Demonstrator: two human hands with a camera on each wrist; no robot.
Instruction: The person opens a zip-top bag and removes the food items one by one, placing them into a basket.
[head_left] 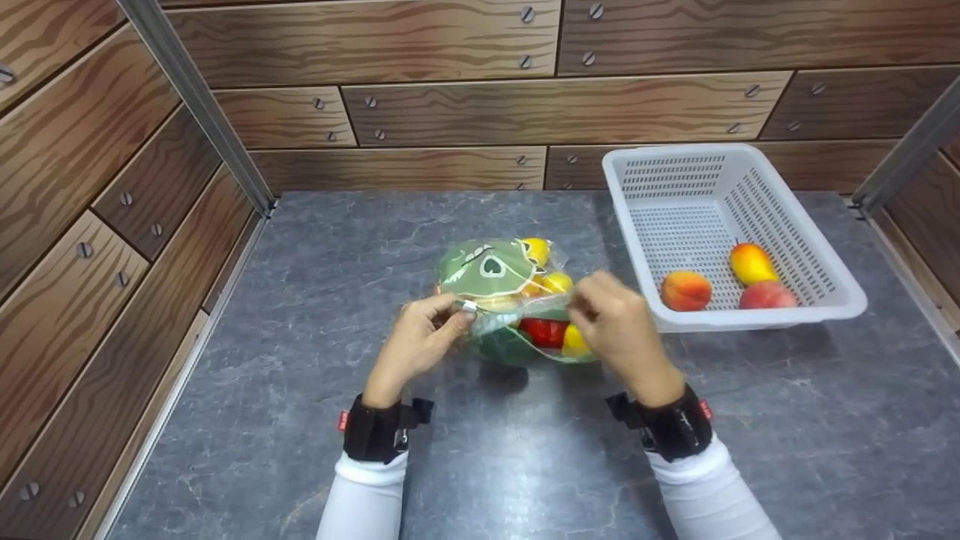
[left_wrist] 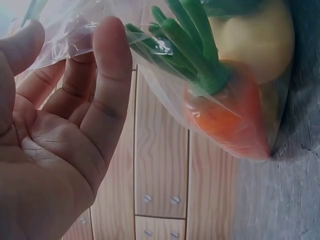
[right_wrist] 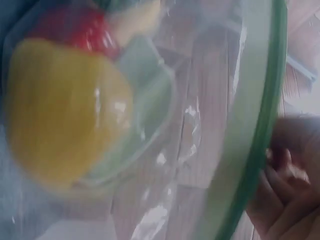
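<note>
A clear plastic zipper bag with a green print and a white heart outline stands on the table, filled with several play fruits and vegetables. Through it show a red piece, a yellow piece and a carrot with green stalks. My left hand pinches the left end of the bag's top edge, beside a small white slider. At the opposite end, my right hand has curled fingers gripping the edge by its green strip; it is blurred.
A white perforated basket stands at the right back, holding a peach, a second, pinker peach and a yellow-red pear-shaped fruit. Wood-patterned walls enclose the grey marbled table at the back and sides.
</note>
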